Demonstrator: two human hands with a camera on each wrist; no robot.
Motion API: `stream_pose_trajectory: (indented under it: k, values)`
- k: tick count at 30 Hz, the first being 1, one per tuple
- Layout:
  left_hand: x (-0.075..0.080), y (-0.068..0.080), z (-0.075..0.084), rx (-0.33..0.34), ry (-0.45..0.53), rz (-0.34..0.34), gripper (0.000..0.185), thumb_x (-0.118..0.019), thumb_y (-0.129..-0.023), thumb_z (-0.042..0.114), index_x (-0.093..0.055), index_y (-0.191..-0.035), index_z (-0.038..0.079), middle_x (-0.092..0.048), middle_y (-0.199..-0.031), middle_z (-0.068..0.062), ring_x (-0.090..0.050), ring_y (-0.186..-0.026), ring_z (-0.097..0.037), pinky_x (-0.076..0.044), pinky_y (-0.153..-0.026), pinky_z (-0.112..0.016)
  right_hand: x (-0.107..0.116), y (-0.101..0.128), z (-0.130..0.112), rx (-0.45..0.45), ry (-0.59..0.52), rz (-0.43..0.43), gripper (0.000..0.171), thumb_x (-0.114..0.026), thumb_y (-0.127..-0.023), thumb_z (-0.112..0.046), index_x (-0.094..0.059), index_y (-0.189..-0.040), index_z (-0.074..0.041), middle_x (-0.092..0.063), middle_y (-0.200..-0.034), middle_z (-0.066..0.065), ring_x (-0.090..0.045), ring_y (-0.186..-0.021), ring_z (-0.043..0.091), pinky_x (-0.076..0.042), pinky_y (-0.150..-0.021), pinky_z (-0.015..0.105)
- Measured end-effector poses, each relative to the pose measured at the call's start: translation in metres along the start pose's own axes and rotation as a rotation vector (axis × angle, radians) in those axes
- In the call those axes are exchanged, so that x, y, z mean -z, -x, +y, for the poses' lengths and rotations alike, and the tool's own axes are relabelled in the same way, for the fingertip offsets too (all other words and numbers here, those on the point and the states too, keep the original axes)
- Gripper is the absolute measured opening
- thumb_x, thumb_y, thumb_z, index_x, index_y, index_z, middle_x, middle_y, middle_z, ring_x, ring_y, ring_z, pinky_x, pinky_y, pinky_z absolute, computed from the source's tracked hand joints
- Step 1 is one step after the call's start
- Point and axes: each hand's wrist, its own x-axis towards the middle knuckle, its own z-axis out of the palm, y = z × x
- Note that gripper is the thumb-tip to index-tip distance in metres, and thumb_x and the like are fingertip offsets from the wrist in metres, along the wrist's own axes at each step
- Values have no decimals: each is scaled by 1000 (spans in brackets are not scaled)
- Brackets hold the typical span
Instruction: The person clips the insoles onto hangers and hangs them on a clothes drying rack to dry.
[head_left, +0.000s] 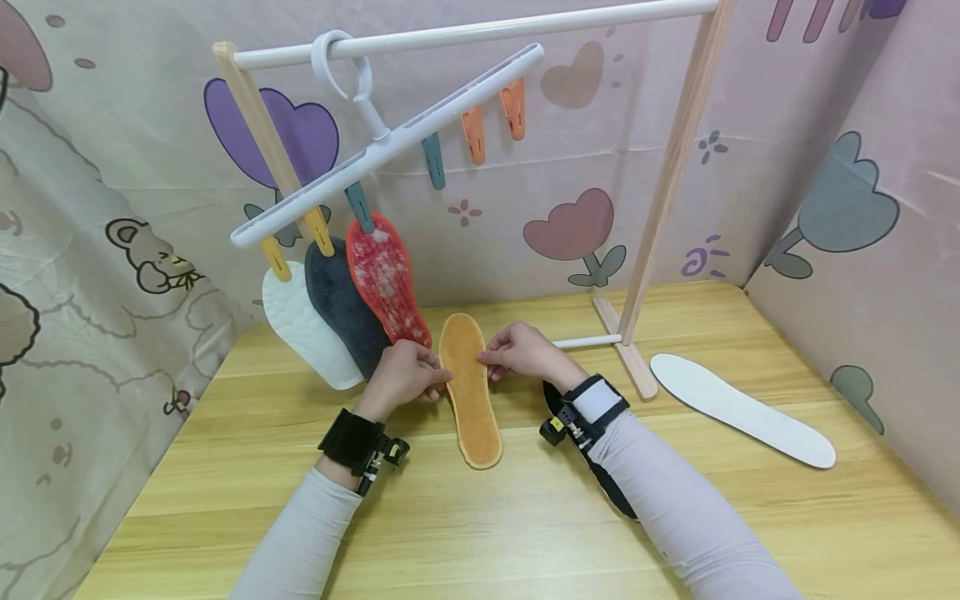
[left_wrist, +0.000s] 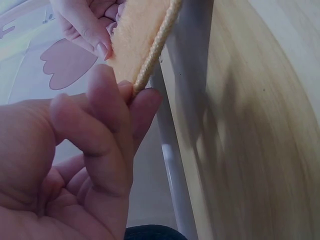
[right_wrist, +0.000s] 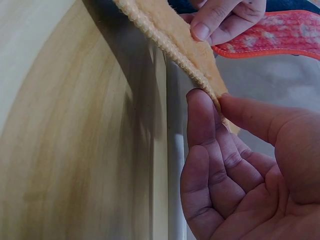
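both sleeves frame the orange insole, its long axis pointing away from me toward the hanger, my left hand and right hand pinching opposite edges equally near.

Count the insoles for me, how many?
6: white, dark and red ones hang clipped; an orange one is held; one white lies right; a dark one peeks from under the right arm.

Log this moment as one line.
left hand: pinches orange insole | right hand: pinches it too | clip hanger: three insoles clipped
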Motion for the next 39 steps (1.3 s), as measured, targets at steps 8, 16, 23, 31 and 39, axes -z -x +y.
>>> stream_pose_trajectory:
  k: [8,16,23,31,39]
  values:
    - [2,0,0,-10,24,-8,13,-85,-94,16,-80,-91,5,-79,-74,-8,-71,-55,-10,-64,-64,-38,1,1,-3,7,-2,5,22,-73,-104,-18,-77,-101,3,-79,-83,10,-74,-68,10,-64,-73,31]
    - [3,0,1,-12,24,-3,13,-85,-94,17,-80,-93,5,-79,-75,-10,-71,-56,-11,-63,-63,-37,1,0,-2,19,8,10,21,-73,-104,-18,-76,-101,3,-79,-84,11,-74,-70,11,-65,-75,32]
    - [4,0,1,-25,21,4,14,-85,-94,17,-79,-94,5,-80,-80,-14,-73,-57,-14,-62,-63,-35,3,1,-2,39,2,11,20,-73,-104,-17,-76,-101,2,-80,-85,12,-75,-72,13,-65,-74,33]
    - [5,4,4,-45,14,15,15,-84,-95,18,-77,-94,5,-79,-75,-10,-78,-65,-27,-61,-62,-35,4,1,-4,69,-11,13,21,-73,-103,-16,-76,-104,4,-81,-85,13,-76,-72,14,-65,-76,37]
    - [8,5,7,-62,12,22,16,-84,-95,18,-76,-94,5,-76,-68,-4,-76,-62,-23,-54,-56,-27,6,4,-8,80,13,27,21,-72,-104,-17,-77,-103,3,-81,-87,15,-77,-74,17,-63,-77,41]
